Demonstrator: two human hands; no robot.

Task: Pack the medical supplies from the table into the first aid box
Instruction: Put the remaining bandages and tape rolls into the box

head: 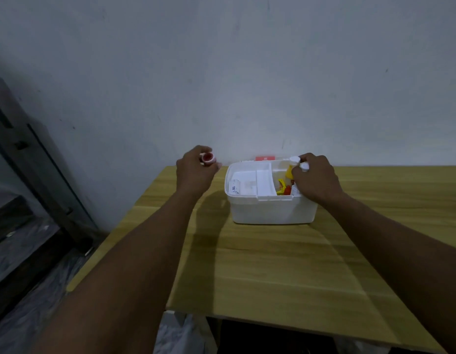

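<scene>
A white first aid box point(273, 209) stands open on the wooden table point(285, 264), close to the wall. Its left part holds a white tray with a paper packet point(235, 187). Its right part holds yellow and red items point(283, 189) and a white-capped bottle point(294, 159). My right hand point(316, 178) reaches into the right part, fingers closed around a small white-capped bottle point(304, 166). My left hand point(196, 172) hovers left of the box, above the table's far left corner, gripping a small roll of tape with a red core point(208, 158).
A red and white lid point(265, 158) rests behind the box against the grey wall. A dark frame point(42, 175) leans at the left, beyond the table's edge. Plastic sheeting point(30, 290) covers the floor there.
</scene>
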